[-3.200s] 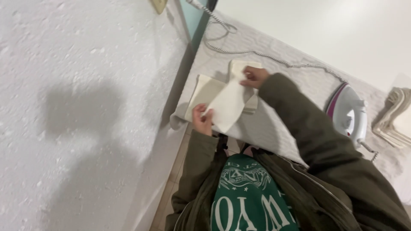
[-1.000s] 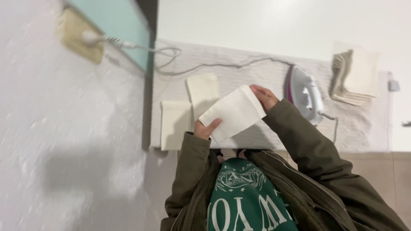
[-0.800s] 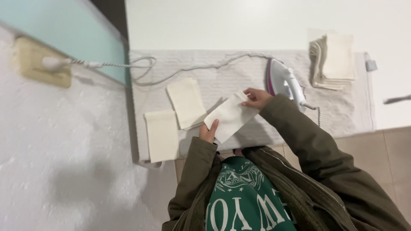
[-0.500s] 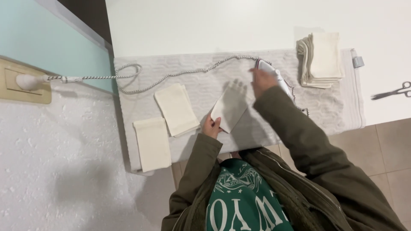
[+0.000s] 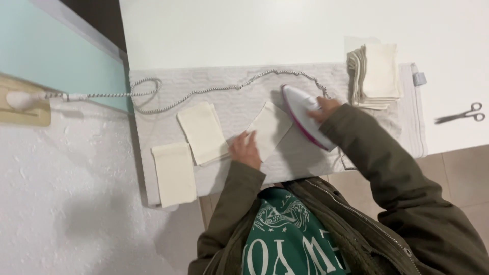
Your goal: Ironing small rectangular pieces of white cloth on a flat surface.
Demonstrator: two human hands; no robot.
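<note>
The white table [image 5: 254, 30] carries a grey padded ironing mat [image 5: 234, 99], and on that mat lies the cream cloth piece [image 5: 267, 130] being pressed, set at a slant near the mat's middle, just right of 2 other flat cream pieces [image 5: 202, 133] [image 5: 174, 174]. The iron [image 5: 305, 122], white with a pink edge, sits at the cloth's right corner, its braided cord [image 5: 214, 90] looping left to a wall socket [image 5: 23, 102]. The right hand [image 5: 323, 107] is wrapped around the iron's handle, grasping it. The left hand [image 5: 245, 148] lies flat and released, fingers spread on the cloth's lower left corner, pinning it.

To press well, it seems wise to keep that pinning hand well away from the soleplate and to draw the iron from the held corner outward, so the fabric stretches smooth rather than bunching. The cord looks slack enough, but should stay behind the iron.

The cloth itself is a plain, pale rectangle, thin and seemingly folded, with crisp edges; no creases can be made out, as the picture is slightly blurred. A stack of similar folded cloths [image 5: 374, 76] waits at the mat's right end, and scissors [image 5: 461, 114] lie apart on the table.
</note>
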